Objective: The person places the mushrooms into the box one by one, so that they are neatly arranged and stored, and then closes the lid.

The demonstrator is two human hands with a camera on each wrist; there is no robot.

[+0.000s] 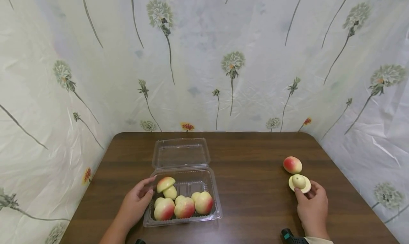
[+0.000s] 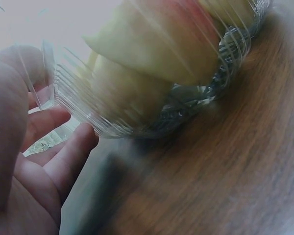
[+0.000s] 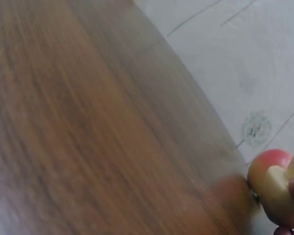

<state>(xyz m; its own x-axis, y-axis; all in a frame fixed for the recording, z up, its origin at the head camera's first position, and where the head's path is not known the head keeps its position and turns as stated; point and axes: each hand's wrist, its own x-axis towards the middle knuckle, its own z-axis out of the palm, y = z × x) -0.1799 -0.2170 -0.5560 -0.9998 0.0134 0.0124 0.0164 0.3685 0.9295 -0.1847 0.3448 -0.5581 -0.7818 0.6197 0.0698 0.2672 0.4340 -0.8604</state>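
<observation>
In the head view, a clear plastic clamshell container (image 1: 218,201) lies open at left. My left hand (image 1: 135,201) holds its left rim, and the left wrist view shows the fingers (image 2: 78,152) against the ribbed wall. Inside sit several toy mushrooms with red-and-yellow caps; one mushroom (image 1: 165,184) stands upright at the back left, the others lie tipped in front. On the right, my right hand (image 1: 314,208) grips a pale toy mushroom (image 1: 299,182) with its stem upward. Just behind it, another mushroom (image 1: 292,164) lies on the table, red cap showing.
The brown wooden table (image 1: 249,201) stretches between the container and the right hand. The container's transparent lid (image 1: 181,153) is folded back behind it. A dandelion-print curtain (image 1: 198,59) rises along the table's back and sides.
</observation>
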